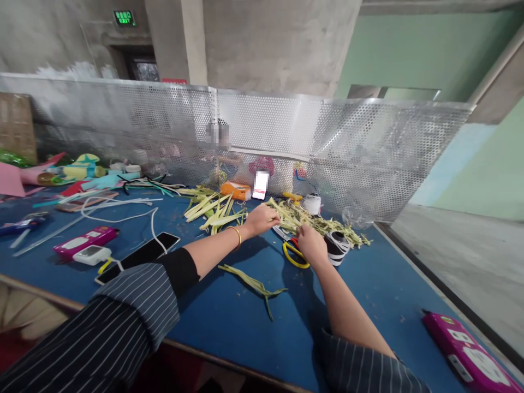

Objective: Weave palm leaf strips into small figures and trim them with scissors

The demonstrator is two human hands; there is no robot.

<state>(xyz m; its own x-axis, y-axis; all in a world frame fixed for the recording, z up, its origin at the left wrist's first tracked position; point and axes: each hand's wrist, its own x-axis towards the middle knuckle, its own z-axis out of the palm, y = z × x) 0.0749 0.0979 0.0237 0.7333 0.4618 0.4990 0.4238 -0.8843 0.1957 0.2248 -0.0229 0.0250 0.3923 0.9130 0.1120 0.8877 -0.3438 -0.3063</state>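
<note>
My left hand (262, 219), with a gold bracelet on the wrist, is closed in a pinch at the near edge of a heap of pale corn husks. My right hand (311, 245) is closed a little to the right. A pale green corn husk strip (284, 216) spans the gap between the two hands, its ends at their fingers. Scissors (295, 263) with yellow handles lie on the table under and left of my right hand, blades pointing toward my left hand. A black-and-white spool (338, 245) stands just right of the right hand. One loose husk piece (254, 283) lies nearer to me.
On the blue table (245, 338) are several husk strips (213, 210), an orange box (235, 190), a lit phone (260, 184), a dark phone (139, 256) with a white cable, and magenta devices (470, 349). A perforated metal screen (262, 125) runs along the back, with a person behind it.
</note>
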